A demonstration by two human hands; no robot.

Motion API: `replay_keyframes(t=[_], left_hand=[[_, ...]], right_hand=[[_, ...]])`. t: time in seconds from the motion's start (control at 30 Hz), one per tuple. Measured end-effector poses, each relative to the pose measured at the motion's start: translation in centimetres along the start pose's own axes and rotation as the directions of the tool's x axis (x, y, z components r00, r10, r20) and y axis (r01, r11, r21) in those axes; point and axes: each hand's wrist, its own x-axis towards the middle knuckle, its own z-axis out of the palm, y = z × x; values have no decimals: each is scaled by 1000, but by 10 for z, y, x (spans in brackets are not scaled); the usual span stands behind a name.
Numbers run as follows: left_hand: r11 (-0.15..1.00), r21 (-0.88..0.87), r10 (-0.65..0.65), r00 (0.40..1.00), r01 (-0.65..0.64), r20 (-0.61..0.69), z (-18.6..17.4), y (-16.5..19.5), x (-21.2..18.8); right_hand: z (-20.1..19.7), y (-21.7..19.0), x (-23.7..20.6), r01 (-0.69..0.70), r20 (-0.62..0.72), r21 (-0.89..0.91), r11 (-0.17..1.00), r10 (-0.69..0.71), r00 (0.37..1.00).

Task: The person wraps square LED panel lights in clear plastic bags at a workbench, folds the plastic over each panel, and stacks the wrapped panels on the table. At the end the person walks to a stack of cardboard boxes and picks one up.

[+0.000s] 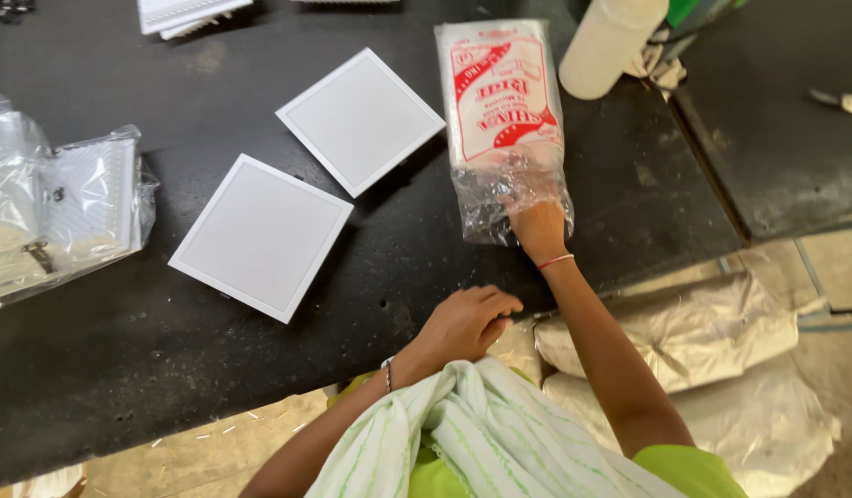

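My right hand (535, 224) reaches into the open mouth of a clear plastic bag with red print (501, 111) that lies on the black table (94, 369); the fingers are hidden inside the bag. At the table's near edge my left hand (463, 323) rests with its fingers curled and holds nothing. Two flat white square panels lie to the left, one near the middle (361, 120) and one closer to me (262, 237).
A clear bag with a white ribbed part and screws (66, 203) lies at the left edge. A pale plastic bottle (608, 41) stands behind the printed bag. White parts (181, 14) sit at the far edge. Silvery sacks (703, 341) lie below the table on the right.
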Motion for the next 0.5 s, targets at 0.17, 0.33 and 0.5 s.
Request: replay_keyframes(t=[0.17, 0.33, 0.5], left_hand=[[969, -22, -246, 967, 245, -69, -5, -1, -15], [963, -15, -269, 951, 270, -150, -7, -1, -17], [970, 8, -243, 967, 244, -74, 13, -26, -8]], right_hand=[[14, 18, -7, 18, -17, 17, 1000, -17, 1000], [11, 16, -19, -170, -64, 198, 965, 186, 980], [9, 10, -37, -336, 11, 167, 927, 339, 941]])
